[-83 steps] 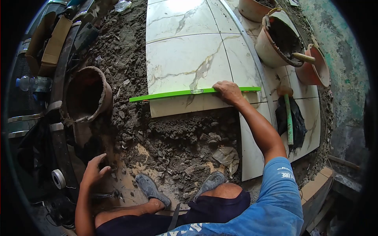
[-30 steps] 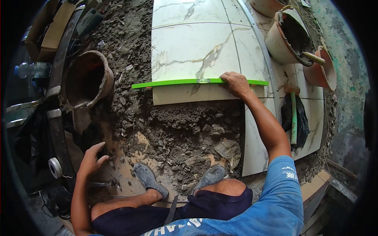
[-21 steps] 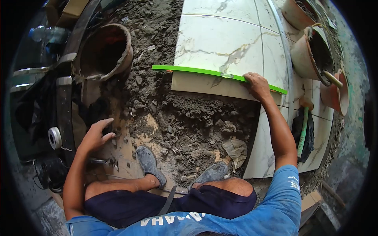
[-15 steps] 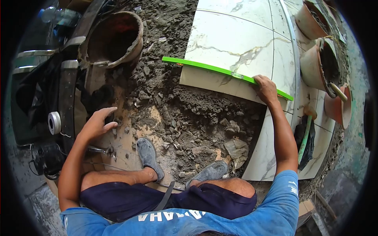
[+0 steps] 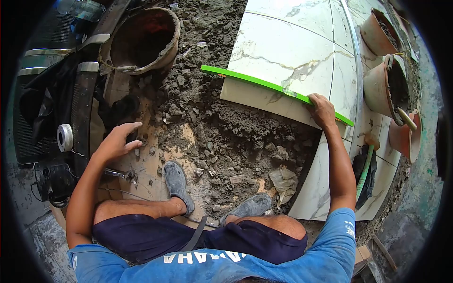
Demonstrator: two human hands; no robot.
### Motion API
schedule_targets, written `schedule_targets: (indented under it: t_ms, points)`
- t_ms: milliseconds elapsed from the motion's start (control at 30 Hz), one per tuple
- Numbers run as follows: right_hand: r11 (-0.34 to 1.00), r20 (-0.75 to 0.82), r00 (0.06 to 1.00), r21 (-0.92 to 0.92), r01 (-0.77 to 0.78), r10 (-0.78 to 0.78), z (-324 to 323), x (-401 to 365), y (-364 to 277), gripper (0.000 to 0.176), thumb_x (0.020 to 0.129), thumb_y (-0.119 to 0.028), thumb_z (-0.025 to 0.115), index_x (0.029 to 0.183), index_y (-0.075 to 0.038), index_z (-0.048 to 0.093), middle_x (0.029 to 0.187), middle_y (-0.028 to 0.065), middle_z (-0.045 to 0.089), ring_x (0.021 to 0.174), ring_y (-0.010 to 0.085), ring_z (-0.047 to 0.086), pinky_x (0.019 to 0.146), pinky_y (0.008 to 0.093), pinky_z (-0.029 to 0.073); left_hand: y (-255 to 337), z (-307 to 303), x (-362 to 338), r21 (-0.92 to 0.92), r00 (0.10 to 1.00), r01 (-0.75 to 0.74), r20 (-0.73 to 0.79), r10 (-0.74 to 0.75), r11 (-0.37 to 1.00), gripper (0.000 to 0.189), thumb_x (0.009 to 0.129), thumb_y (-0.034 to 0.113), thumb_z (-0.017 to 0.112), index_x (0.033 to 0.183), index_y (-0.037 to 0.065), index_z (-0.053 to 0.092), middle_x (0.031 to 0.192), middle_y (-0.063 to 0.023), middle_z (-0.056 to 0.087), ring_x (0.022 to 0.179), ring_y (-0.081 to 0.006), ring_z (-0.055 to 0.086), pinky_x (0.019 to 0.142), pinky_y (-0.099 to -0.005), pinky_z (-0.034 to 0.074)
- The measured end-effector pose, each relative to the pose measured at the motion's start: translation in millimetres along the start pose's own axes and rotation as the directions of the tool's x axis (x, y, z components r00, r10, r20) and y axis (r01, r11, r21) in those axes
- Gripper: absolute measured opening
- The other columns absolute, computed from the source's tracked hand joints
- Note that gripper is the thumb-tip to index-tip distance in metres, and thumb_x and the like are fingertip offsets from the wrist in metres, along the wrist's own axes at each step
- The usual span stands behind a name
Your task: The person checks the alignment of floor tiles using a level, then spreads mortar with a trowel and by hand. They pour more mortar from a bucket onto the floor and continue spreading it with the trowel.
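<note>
A bright green spirit level (image 5: pixel 257 82) lies across white marble-patterned tiles (image 5: pixel 273 40), near the edge of the tiled area facing me. My right hand (image 5: pixel 323 112) is closed over its right part, fingers on top; the thumb is hard to see. Away to the left, my left hand (image 5: pixel 115 143) hovers above the floor beside my leg, thumb and fingers apart and nothing in it. Below that hand is a metal tool (image 5: pixel 120 174), partly hidden by my forearm. Loose grey mortar (image 5: pixel 236 125) with lumps fills the ground between my hands.
A mortar-stained bucket (image 5: pixel 171 53) stands at upper left, and more buckets (image 5: pixel 375 89) line the right side. A mallet with a green handle (image 5: pixel 364 174) lies on the right tiles. A metal straightedge (image 5: pixel 354 42) runs along the tiles. Crumpled sheeting (image 5: pixel 284 183) rests on the mortar.
The view has shifted slightly, so the tiles, level and left bucket appear a little further right. My right hand stays on the spirit level; my left hand remains open in about the same place.
</note>
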State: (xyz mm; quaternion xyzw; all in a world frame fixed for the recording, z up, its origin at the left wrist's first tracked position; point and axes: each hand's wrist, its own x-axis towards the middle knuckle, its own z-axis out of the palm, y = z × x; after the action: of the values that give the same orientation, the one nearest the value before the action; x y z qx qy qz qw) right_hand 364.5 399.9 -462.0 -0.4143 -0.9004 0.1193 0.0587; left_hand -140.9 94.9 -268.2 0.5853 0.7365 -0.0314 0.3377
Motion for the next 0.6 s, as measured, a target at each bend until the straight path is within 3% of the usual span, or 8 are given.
schedule_targets:
  t_ms: [100, 167, 300, 467, 600]
  points:
    - [1.000, 0.036, 0.999, -0.002, -0.009, 0.009, -3.2, -1.1, 1.0, 0.028, 0.080, -0.028, 0.072, 0.100, -0.011, 0.064, 0.096, 0.0055, 0.065, 0.093, 0.0269, 0.062, 0.080, 0.0394, 0.050, 1.1, -1.1, -0.6, -0.003, 1.000, 0.001, 0.000, -0.001, 1.000, 0.056, 0.079, 0.018, 0.076, 0.128, 0.000, 0.055, 0.121, -0.0226, 0.060, 0.113, -0.0386, 0.057, 0.096, -0.0396, 0.046]
    - [0.995, 0.105, 0.989, 0.034, 0.097, -0.100, -5.2, -4.6, 6.0, 0.026, 0.080, -0.026, 0.072, 0.100, -0.012, 0.065, 0.099, 0.0046, 0.066, 0.094, 0.0264, 0.062, 0.080, 0.0386, 0.050, -0.2, -1.1, -2.0, 0.003, 1.000, -0.005, -0.012, 0.005, 1.000, 0.056, 0.079, 0.018, 0.076, 0.127, 0.000, 0.055, 0.121, -0.0226, 0.061, 0.113, -0.0388, 0.057, 0.096, -0.0397, 0.046]
    - [0.987, 0.101, 0.982, 0.014, 0.157, -0.158, -5.1, -14.7, 7.6, 0.024, 0.080, -0.025, 0.071, 0.099, -0.012, 0.066, 0.102, 0.0041, 0.066, 0.095, 0.0257, 0.062, 0.080, 0.0381, 0.050, 0.1, -0.7, -3.5, -0.005, 1.000, 0.014, -0.017, -0.014, 1.000, 0.055, 0.078, 0.018, 0.076, 0.127, 0.001, 0.056, 0.121, -0.0226, 0.061, 0.113, -0.0392, 0.057, 0.096, -0.0398, 0.046]
    - [0.999, 0.080, 0.996, 0.018, 0.048, -0.049, -4.5, -13.7, 2.2, 0.024, 0.080, -0.025, 0.071, 0.099, -0.013, 0.066, 0.100, 0.0042, 0.066, 0.095, 0.0257, 0.063, 0.080, 0.0389, 0.051, -2.7, 0.9, -3.5, -0.009, 1.000, -0.010, -0.019, 0.010, 1.000, 0.056, 0.078, 0.017, 0.077, 0.127, 0.000, 0.056, 0.121, -0.0228, 0.061, 0.114, -0.0388, 0.057, 0.097, -0.0394, 0.045]
    - [0.998, -0.025, 0.997, 0.007, -0.068, 0.068, 0.8, -4.9, 7.4, 0.025, 0.080, -0.027, 0.072, 0.099, -0.012, 0.065, 0.097, 0.0050, 0.066, 0.094, 0.0267, 0.063, 0.080, 0.0406, 0.051, -0.6, 0.3, -3.5, -0.033, 1.000, 0.027, -0.004, -0.028, 0.999, 0.057, 0.077, 0.017, 0.077, 0.127, -0.001, 0.056, 0.124, -0.0229, 0.060, 0.116, -0.0379, 0.057, 0.099, -0.0387, 0.045]
